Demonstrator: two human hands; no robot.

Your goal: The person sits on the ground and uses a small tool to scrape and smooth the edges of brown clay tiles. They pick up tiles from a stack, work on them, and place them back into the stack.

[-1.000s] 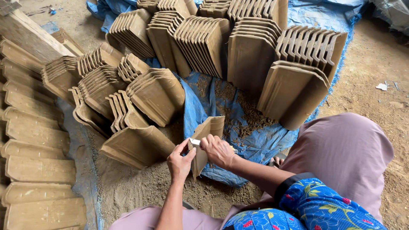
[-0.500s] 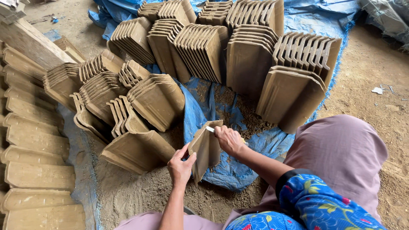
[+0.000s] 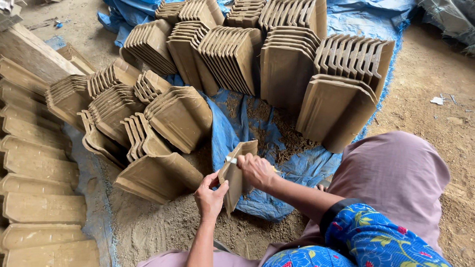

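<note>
I hold one unfired clay roof tile (image 3: 241, 151) upright on its edge in front of me. My left hand (image 3: 210, 197) grips its lower left edge. Closed around a small knife with a pale blade (image 3: 230, 160), my right hand (image 3: 256, 170) rests on the tile's left edge near the middle. The blade touches the tile's edge. Just left of the tile lies another tan tile (image 3: 158, 175) leaning on a stack.
Stacks of tan clay tiles (image 3: 292, 69) stand on a blue tarp (image 3: 237, 118) ahead and to the left. A row of flat tiles (image 3: 39, 207) runs down the far left. Clay scraps (image 3: 284, 141) litter the tarp. My knee in mauve cloth (image 3: 396, 178) is right.
My right hand with the knife has slid down the tile's edge from the top corner to the middle. The tile and my left hand stay about where they were.
</note>
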